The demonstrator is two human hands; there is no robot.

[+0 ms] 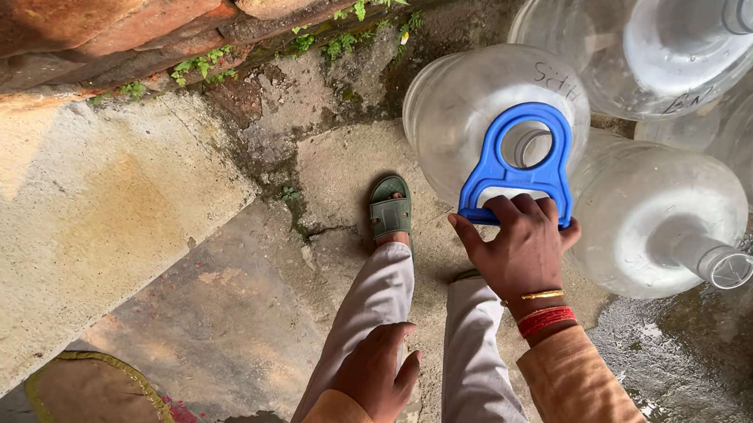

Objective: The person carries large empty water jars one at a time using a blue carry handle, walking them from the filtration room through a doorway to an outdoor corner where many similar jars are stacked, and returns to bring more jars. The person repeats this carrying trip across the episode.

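There are five big clear water jugs [655,215], one blue carry handle [519,166], two hands, the left hand [377,372] and the right hand [519,247], and one green sandal [391,208].

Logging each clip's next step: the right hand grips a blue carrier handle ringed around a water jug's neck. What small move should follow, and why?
Probably a short straight lift with the right hand. Its fingers are wrapped around the grip bar of the blue handle, whose ring circles the neck of the clear jug. The left hand rests on the thigh, holding nothing.
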